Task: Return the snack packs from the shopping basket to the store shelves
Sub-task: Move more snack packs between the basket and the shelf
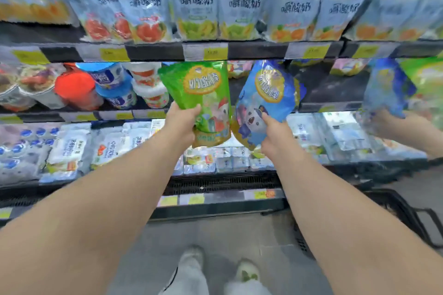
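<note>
My left hand [183, 124] grips a green snack pack [203, 93] by its lower left edge and holds it upright in front of the middle shelf [335, 105]. My right hand [275, 134] grips a blue snack pack [266, 100] by its lower part, tilted to the right, next to the green one. Both packs hang at the height of the middle shelf's opening, close together. The black shopping basket [402, 213] stands on the floor at the lower right; what is in it is hidden.
At the right edge another person's hand [398, 124] holds a blurred blue pack [386, 86]. White yoghurt bags [199, 7] fill the top shelf. Cups and tubs [112, 84] crowd the middle shelf's left side. Flat white packs [69, 151] lie on the lower shelf. My shoes [247, 270] stand on grey floor.
</note>
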Available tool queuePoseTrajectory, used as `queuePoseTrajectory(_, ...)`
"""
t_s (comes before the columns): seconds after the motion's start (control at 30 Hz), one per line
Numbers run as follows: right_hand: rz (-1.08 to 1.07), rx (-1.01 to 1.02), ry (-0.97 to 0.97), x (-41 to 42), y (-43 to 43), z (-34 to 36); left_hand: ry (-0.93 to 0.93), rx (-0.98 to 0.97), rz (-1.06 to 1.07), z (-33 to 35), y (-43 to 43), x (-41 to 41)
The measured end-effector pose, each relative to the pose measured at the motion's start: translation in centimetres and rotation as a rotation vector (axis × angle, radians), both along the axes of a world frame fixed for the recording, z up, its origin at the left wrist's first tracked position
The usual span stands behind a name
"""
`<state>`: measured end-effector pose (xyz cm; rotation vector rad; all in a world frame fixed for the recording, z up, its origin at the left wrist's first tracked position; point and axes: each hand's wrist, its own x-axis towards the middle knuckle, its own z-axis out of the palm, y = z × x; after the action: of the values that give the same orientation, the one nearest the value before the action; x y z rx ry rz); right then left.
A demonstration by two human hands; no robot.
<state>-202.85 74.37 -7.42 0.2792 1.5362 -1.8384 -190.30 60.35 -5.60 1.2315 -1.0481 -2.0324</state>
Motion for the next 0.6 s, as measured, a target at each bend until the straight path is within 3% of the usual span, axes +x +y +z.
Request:
queuePoseTrajectory(0.17,-0.176,-0.106,0.011,-2.2,-2.8,-0.1,0.122,0.025,-0.04,-0.5,-3.7,-3.4)
queuePoseTrajectory(0.27,-0.178,-0.035,0.048,-3.6,-4.2,0.2,0.121,-0.001,-0.059,-0.6,-5.4,-4.9)
queuePoseTrajectory(0.4,-0.144,0.14,0.146,-3.8,-5.3,-1.8,-0.098,-0.216,-0.048,-2.6,-6.6,-6.5)
queuePoseTrajectory(0.5,-0.08,0.093,0.25,-3.5,-5.9,-4.0,-0.24,-0.451,0.033,-4.3,-6.4,-6.5)
queuePoseTrajectory(0.6,-0.091,0.238,0.341,-4.1,-6.7,-4.9,-0.408,-0.516,0.1,-5.4,-5.8,-6.1)
